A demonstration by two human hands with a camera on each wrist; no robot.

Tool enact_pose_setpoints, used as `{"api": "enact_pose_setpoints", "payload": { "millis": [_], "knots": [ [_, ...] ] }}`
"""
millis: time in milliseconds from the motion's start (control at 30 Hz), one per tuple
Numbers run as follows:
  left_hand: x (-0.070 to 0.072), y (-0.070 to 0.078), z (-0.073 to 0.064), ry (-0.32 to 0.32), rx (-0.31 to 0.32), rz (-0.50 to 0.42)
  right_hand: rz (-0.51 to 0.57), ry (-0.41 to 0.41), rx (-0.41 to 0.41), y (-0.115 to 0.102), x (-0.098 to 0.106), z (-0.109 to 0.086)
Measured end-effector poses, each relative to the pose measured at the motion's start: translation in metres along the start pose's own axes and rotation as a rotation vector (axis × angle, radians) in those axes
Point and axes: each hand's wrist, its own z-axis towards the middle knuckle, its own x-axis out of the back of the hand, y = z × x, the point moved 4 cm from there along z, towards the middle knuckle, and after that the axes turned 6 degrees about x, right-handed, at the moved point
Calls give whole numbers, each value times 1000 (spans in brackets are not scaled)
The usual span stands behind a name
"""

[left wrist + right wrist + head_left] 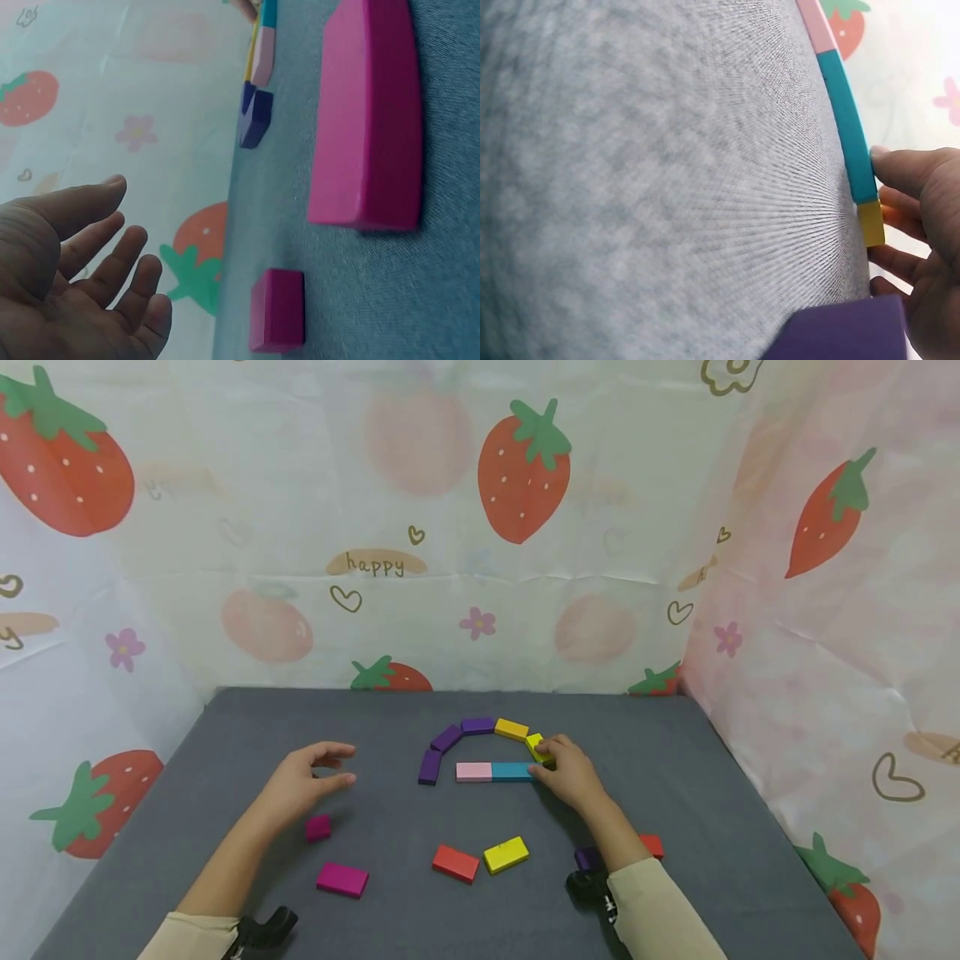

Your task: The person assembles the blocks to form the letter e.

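Your right hand [572, 774] has its fingers bent about the yellow block [533, 742] at the right end of the arc [477, 727]; the thumb sits at the teal block [512, 772]. How firm the pinch is, you cannot tell from these views. Your left hand [309, 781] holds nothing, fingers parted above the cloth [397, 818], left of the arc.

The yellow block is judged light, stiff and smooth, apt to slip slightly in the fingers but unlikely to break. Take it by its long sides, near the middle; a careless thumb could nudge the teal block out of line.
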Motion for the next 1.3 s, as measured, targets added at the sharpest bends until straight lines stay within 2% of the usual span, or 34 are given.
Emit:
{"api": "enact_pose_setpoints", "payload": {
  "millis": [367,567,767,1067,1300],
  "knots": [
    [11,-13,-18,0,-14,38,9,-3,0,-1,1,0],
    [15,-22,-19,-16,-39,64,10,6,2,-2,2,-1],
    [15,-34,-22,-45,-22,110,13,7,-1,-2,2,-1],
    [17,-49,-25,-53,-15,167,19,8,-4,-2,0,-2],
    [15,-56,-26,-92,-48,168,8,3,-13,-1,1,-1]
  ]
}}
